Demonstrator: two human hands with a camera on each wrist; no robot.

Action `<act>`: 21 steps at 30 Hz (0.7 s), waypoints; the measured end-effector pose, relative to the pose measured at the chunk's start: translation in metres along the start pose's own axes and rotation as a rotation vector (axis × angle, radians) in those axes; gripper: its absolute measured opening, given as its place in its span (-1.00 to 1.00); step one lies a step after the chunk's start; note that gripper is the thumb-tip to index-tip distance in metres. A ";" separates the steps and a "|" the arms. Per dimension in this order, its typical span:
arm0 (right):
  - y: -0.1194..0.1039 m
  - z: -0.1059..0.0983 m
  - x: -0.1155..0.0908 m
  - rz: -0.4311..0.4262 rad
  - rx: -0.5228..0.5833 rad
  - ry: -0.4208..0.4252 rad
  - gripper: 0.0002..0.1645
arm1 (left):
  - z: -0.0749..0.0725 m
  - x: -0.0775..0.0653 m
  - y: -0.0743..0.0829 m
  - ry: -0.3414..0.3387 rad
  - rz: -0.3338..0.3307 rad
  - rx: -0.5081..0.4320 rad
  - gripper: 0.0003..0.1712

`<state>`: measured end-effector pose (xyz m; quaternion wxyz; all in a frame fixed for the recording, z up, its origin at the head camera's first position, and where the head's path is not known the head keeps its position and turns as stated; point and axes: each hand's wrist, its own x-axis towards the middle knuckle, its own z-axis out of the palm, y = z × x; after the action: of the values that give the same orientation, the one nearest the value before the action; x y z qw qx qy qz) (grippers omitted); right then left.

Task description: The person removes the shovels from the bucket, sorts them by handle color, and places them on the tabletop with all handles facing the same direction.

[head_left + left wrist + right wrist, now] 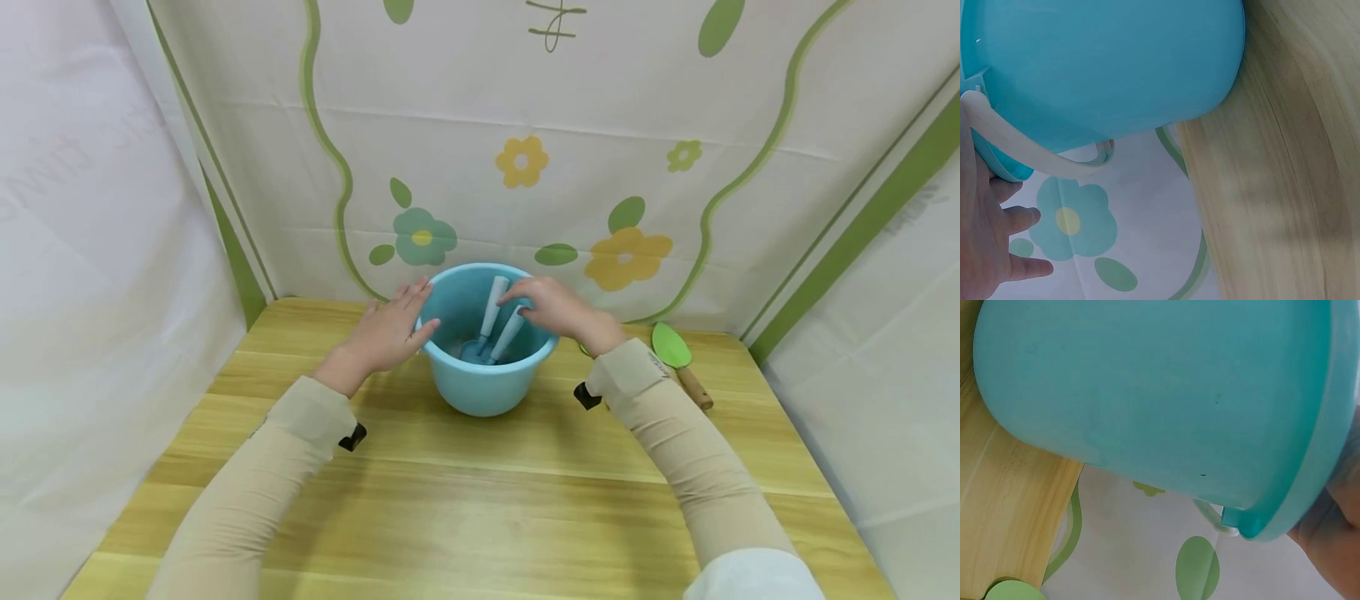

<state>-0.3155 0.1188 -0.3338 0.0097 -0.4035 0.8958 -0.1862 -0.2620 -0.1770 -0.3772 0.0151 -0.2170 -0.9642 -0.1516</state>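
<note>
A light blue bucket [483, 392] stands upright near the table's back edge. Inside it lean two tools with pale handles, one handle [492, 308] rising behind the other handle [507, 335]; their blue heads [471, 353] lie low in the bucket. My left hand [390, 329] rests against the left rim, fingers stretched out and spread. Over the right rim reaches my right hand [558, 307], its thumb and bent index finger right at the handle tops. The bucket's white carrying handle [1035, 147] hangs beside the left hand in the left wrist view.
To the right lies a green trowel [670, 344] with a wooden grip [694, 388], close beyond the right forearm. A bit of another green item [583, 348] peeks out behind the right wrist. A flower-printed cloth [450, 150] hangs behind the wooden table [480, 517].
</note>
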 end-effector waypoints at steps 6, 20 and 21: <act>0.001 0.003 0.007 0.048 -0.006 -0.124 -0.50 | -0.001 -0.001 0.000 -0.009 -0.004 0.003 -0.15; -0.005 0.009 0.022 0.047 -0.077 -0.276 -0.40 | -0.003 -0.004 0.000 -0.007 -0.009 0.004 -0.15; -0.005 0.010 0.023 0.054 -0.092 -0.285 -0.39 | -0.003 -0.004 0.000 -0.006 -0.007 0.002 -0.15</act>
<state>-0.3254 0.0961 -0.3379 0.1235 -0.4018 0.9033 -0.0854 -0.2586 -0.1797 -0.3752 0.0117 -0.2141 -0.9652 -0.1499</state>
